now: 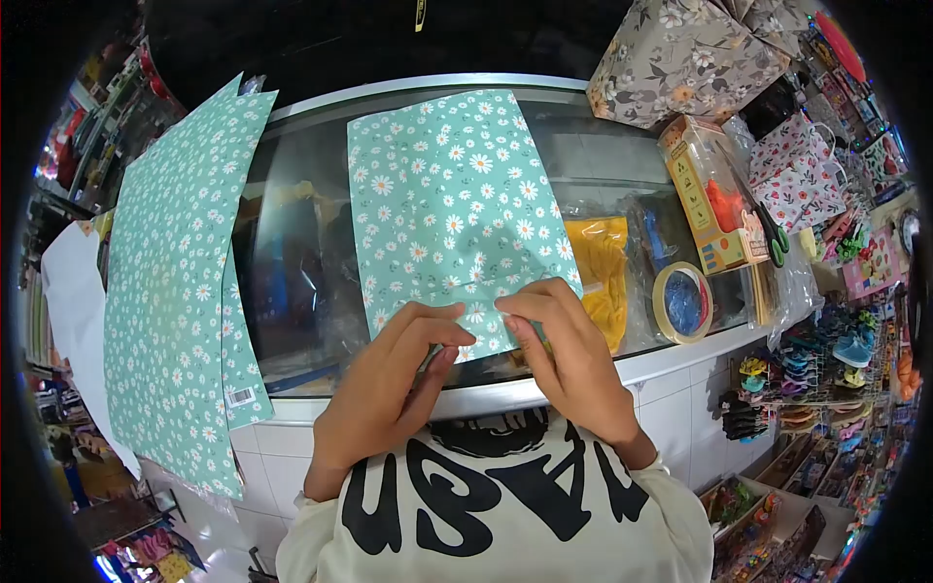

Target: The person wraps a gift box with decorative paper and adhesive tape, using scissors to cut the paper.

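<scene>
A sheet of green daisy-patterned paper (452, 194) lies on the glass counter in front of me. My left hand (403, 364) is at its near left edge, fingers curled with the fingertips on the paper. Across a small gap, my right hand (559, 340) rests at the near right edge, its fingers and thumb bent together over the paper. Both hands are at the near edge; whether a fold is pinched between the fingers is too small to tell.
Larger daisy sheets (180, 282) lie at the left, beside white paper (78, 321). On the right are a tape roll (682, 302), a yellow packet (600, 272), a toy box (705, 194), scissors (775, 236) and a floral wrapped box (685, 63).
</scene>
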Tool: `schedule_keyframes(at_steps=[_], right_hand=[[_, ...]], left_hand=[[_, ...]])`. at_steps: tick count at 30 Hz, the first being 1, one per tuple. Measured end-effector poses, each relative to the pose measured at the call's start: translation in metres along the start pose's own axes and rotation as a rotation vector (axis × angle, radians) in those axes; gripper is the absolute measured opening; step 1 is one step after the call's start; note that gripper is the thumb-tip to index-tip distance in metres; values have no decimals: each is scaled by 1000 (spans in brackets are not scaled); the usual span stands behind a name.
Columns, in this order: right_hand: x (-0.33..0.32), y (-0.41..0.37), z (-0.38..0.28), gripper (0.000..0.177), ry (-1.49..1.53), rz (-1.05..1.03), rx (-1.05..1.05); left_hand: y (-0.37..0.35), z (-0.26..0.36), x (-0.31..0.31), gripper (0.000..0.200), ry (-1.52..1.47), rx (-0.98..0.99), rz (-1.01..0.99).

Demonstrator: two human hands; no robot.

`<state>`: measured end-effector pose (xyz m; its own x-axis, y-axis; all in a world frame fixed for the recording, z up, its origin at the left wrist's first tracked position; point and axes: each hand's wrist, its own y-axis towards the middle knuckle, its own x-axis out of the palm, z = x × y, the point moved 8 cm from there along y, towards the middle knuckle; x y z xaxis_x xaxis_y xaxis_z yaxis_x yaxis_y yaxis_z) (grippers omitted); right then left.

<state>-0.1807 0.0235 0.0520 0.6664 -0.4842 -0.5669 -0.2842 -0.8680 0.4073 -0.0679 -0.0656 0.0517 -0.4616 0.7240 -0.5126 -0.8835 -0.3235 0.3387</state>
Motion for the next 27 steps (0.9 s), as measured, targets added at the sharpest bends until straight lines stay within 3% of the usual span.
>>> schedule_keyframes(at_steps=[7, 14, 17, 27], right_hand=[[5, 8, 7, 27, -21, -57, 18], [1, 4, 1, 31, -152, 12, -89], [-5, -3, -8, 29, -26, 31, -108], [0, -6, 18, 17, 100, 72, 200]], left_hand=[[0, -9, 0, 26, -21, -73, -18], [0, -21, -3, 25, -135, -243, 134], [0, -22, -2, 23, -144, -276, 129], [-4, -28, -3, 24, -208, -310, 148]])
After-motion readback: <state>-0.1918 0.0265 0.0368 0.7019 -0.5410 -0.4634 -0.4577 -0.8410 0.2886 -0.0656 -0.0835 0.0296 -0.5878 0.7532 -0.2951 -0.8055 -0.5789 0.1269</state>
